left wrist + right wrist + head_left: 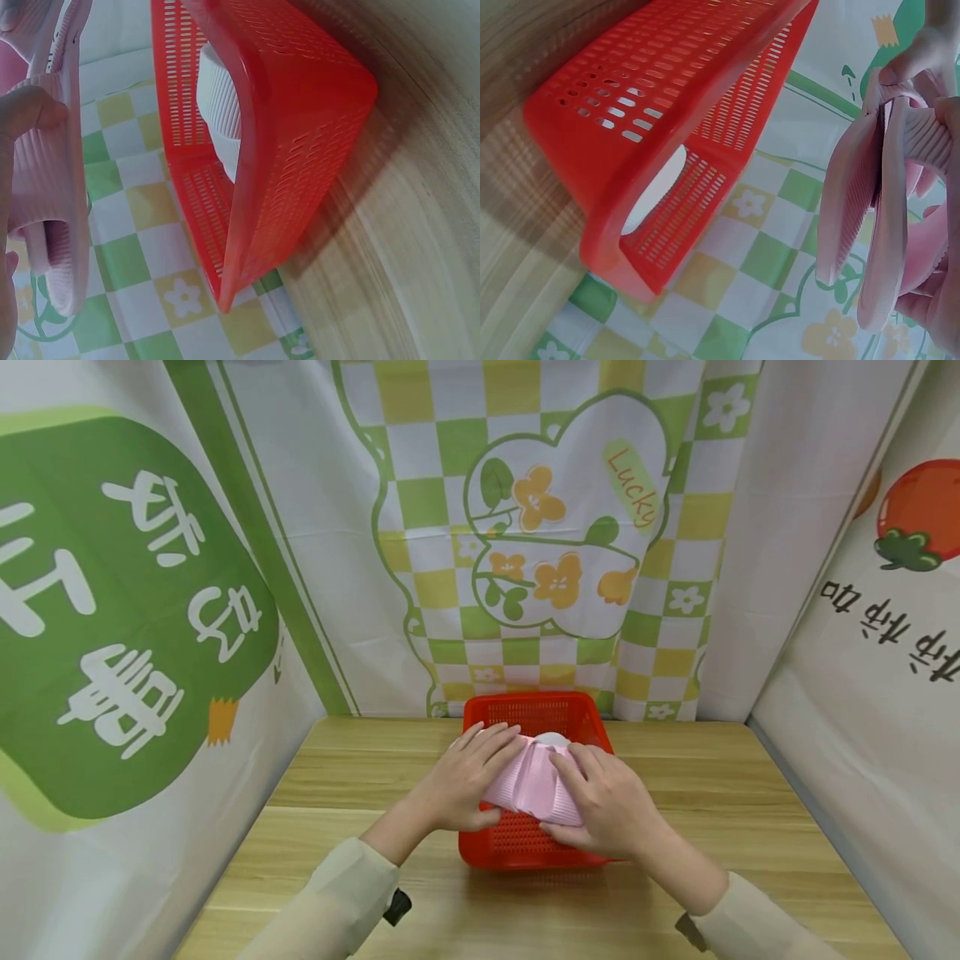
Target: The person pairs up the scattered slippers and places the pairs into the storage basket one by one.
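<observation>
A pair of pink slippers [534, 779] with ribbed straps is held above the red plastic basket [525, 862]. My left hand [459, 779] grips the left end of the pair, fingers over the top and thumb below. On the other end, my right hand [613, 797] holds on in the same way. The right wrist view shows the two pink slippers [889, 217] side by side, their soles close together. Inside the basket lies a white ribbed slipper [219, 101], partly hidden by the basket wall; whether a second one lies there I cannot tell.
The basket stands on a wooden table [360, 777] near its back edge. Behind it hangs a green and yellow checked curtain [420, 502]. Printed cloth walls [127, 610] close off the left and right sides.
</observation>
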Demonstrator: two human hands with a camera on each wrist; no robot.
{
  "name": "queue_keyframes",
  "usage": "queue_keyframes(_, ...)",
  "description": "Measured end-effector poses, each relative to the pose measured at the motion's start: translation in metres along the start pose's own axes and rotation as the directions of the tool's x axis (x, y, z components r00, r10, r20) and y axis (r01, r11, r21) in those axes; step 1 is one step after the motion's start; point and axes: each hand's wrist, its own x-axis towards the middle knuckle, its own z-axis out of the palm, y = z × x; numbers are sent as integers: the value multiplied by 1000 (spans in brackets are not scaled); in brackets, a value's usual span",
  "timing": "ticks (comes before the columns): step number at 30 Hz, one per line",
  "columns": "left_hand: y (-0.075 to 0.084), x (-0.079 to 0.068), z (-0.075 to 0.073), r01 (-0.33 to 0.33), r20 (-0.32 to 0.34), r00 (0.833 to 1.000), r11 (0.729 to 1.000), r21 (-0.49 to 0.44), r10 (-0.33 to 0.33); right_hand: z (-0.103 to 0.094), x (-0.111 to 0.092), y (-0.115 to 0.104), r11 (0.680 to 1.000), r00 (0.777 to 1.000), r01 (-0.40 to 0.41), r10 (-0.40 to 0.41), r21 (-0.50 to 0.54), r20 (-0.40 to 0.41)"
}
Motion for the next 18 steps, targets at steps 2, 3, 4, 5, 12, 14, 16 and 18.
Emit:
queue_keyframes(2, 0, -1, 0, -4, -10, 1000, 1000, 3, 4, 1, -1, 0, 1000, 1000, -10, 10, -3, -1)
queue_keyframes(3, 0, -1, 1, -6, -13, 1000, 1000, 6, 6, 2, -2, 0, 1000, 1000, -15, 15, -4, -3)
queue_keyframes(4, 0, -1, 1, -7, -17, 1000, 1000, 10, 7, 2, -2, 0, 1000, 1000, -19, 19, -4, -5)
queue_keyframes(5, 0, -2, 1, -9, -22, 1000, 1000, 12, 10, 3, -2, 1, 1000, 1000, -23, 23, -1, -9)
queue_keyframes(12, -3, -4, 3, -55, -83, 995, 997, 61, 60, 6, -3, 3, 998, 998, -64, 64, 7, -22)
queue_keyframes(14, -4, -5, 2, -55, -87, 994, 995, 77, 62, 6, -3, 3, 997, 997, -79, 79, 3, -19)
queue_keyframes(16, -4, -7, 1, -48, -89, 995, 996, 81, 55, 7, -3, 4, 996, 995, -92, 92, -1, -25)
queue_keyframes(18, -4, -9, 0, -32, -86, 995, 996, 84, 39, 8, -2, 5, 994, 994, -108, 108, -4, -32)
